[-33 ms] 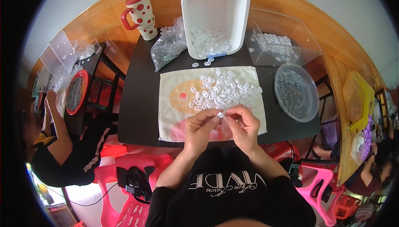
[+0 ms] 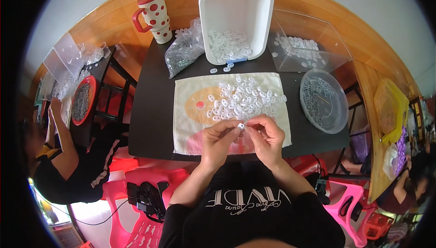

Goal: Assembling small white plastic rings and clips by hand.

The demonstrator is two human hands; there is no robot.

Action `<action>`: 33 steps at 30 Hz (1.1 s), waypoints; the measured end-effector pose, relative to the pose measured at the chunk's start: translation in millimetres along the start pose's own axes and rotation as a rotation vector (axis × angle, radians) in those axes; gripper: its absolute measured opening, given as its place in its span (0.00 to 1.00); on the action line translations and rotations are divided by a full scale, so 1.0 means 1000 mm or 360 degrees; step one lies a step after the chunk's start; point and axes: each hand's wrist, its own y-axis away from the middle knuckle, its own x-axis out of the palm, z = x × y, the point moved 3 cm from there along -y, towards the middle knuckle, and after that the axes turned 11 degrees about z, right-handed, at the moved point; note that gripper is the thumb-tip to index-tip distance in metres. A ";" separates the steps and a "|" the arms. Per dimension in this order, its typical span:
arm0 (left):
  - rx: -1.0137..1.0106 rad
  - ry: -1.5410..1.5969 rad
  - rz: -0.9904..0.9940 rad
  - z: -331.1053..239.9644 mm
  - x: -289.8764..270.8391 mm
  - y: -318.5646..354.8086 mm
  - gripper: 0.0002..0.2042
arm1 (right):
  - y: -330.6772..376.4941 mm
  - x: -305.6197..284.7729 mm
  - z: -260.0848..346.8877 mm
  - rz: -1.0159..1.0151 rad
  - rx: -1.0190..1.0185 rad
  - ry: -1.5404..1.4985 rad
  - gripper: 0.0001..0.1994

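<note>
Against the preceding picture, hardly anything has changed: both hands are in the same place at the lower centre of the frame, and the small white plastic piece (image 2: 240, 126) between them shows at most a slight shift. As far as the 2 pictures tell, the handling is at the same stage, with this 1 piece held at the fingertips. The left hand (image 2: 218, 141) pinches it between thumb and forefinger; the right hand (image 2: 266, 141) brings its thumb and forefinger to the piece's right side, but I cannot tell whether they grip it or something smaller. Just above the hands, at the centre of the frame, a loose pile of white oval plastic pieces (image 2: 247, 96), some showing 2 holes, lies on a printed cloth (image 2: 183, 134), spread over a black table (image 2: 152, 107). At the upper centre, a white plastic tub (image 2: 236, 7) with blue handles contains more such pieces, and 3 lie just below it. A clear plastic bag (image 2: 184, 50) of small metal parts rests to its left. At the right of the table, a round clear tub (image 2: 338, 109) contains grey metal parts and a thin yellowish stick (image 2: 323, 99).
</note>
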 end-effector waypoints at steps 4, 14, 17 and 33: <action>0.0032 0.0134 0.0008 0.000 -0.004 0.001 0.09 | -0.002 0.001 0.007 0.0034 -0.0120 0.0237 0.09; 0.0005 0.0213 0.0025 -0.002 -0.003 0.003 0.09 | -0.003 0.002 0.020 0.0042 -0.0410 0.0775 0.11; 0.0016 0.0220 0.0039 -0.001 -0.002 0.003 0.09 | -0.003 0.002 0.020 0.0059 -0.0479 0.0829 0.11; 0.0041 0.0054 0.0044 -0.003 -0.002 0.004 0.10 | -0.006 0.005 0.032 0.0100 -0.0667 0.1109 0.13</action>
